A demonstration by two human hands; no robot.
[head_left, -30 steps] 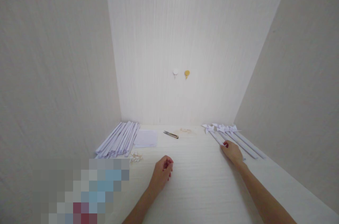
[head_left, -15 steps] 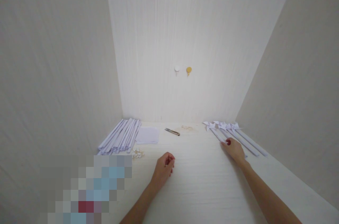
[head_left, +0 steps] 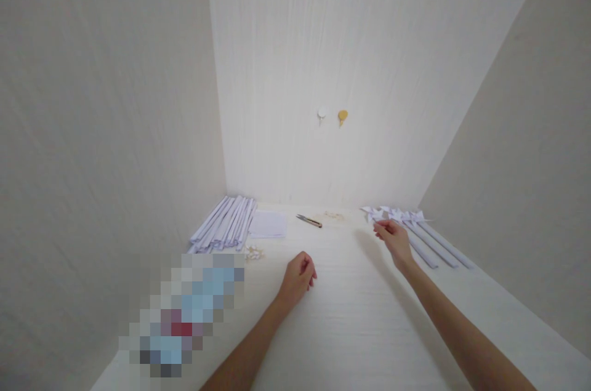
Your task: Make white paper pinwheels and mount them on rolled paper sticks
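Note:
My left hand point(head_left: 299, 275) rests on the pale table point(head_left: 351, 317) near its middle. Its fingers are curled into a loose fist, and I cannot see whether anything is inside. My right hand point(head_left: 391, 238) hovers just above the table at the right, fingers loosely bent and apart, holding nothing I can see. Its fingertips are beside several white paper pinwheels point(head_left: 399, 215) on long paper sticks point(head_left: 436, 244), lying side by side.
A stack of folded white paper strips point(head_left: 225, 231) lies at the back left, with square paper sheets point(head_left: 268, 225) beside it. Small snips point(head_left: 309, 220), paper scraps point(head_left: 333, 215) and a heap of small white pins point(head_left: 255, 251) lie between. Walls close in on three sides.
My right hand has lifted off the pinwheel stick it was pressing and moved a little left and up. My left hand stays curled. The view has tilted slightly.

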